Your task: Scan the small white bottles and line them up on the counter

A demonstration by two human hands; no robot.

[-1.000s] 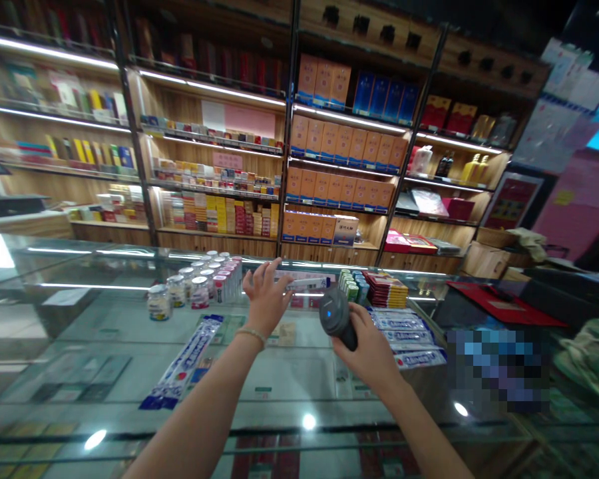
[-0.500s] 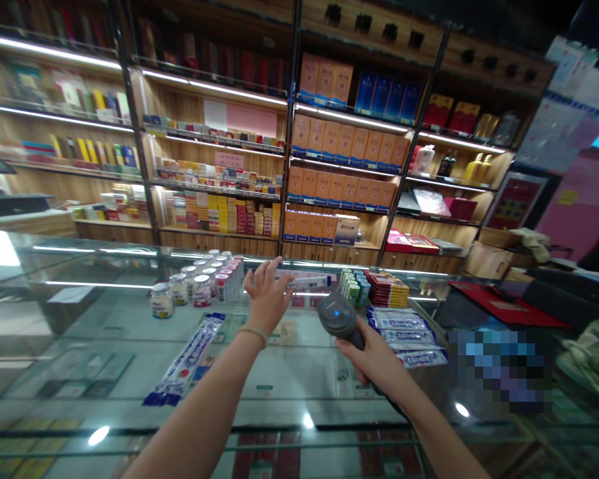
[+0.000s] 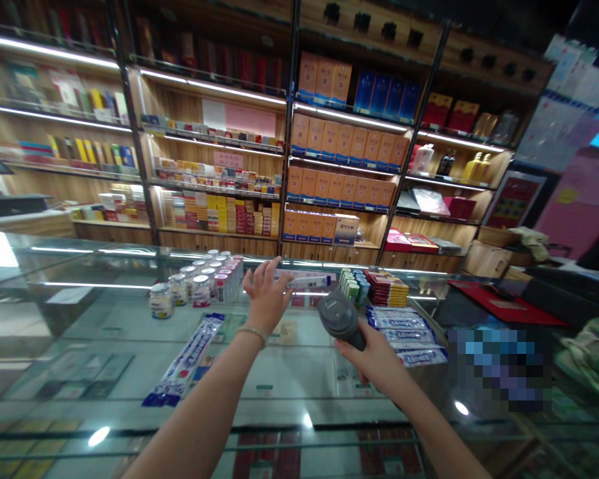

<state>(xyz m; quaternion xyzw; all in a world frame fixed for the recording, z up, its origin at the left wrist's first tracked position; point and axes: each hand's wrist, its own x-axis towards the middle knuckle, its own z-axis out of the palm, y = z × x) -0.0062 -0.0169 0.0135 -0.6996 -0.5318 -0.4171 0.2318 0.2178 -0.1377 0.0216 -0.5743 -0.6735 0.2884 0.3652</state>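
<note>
My left hand (image 3: 268, 296) reaches over the glass counter with its fingers spread apart. Just beyond its thumb and forefinger lies a long, thin white packet (image 3: 309, 280) with a blue end; its left part is partly hidden by the fingers, and I cannot tell whether they touch it. A dark grey handheld barcode scanner (image 3: 338, 314) is gripped in my right hand (image 3: 377, 356), its head turned toward that packet. Left of my left forearm, a larger blue-and-white long packet (image 3: 187, 359) rests slantwise on the glass.
Rows of small lidded jars (image 3: 201, 291) stand left of my left hand. Green and blue rolls (image 3: 352, 286), red-and-yellow packs (image 3: 388, 287) and several blue-and-white packets (image 3: 406, 336) lie at right. Behind the glass counter (image 3: 299, 379) rise shelves of orange boxes (image 3: 347, 143).
The small blue light on the scanner's head has gone out. Both hands and the packets stay nearly where they were.
</note>
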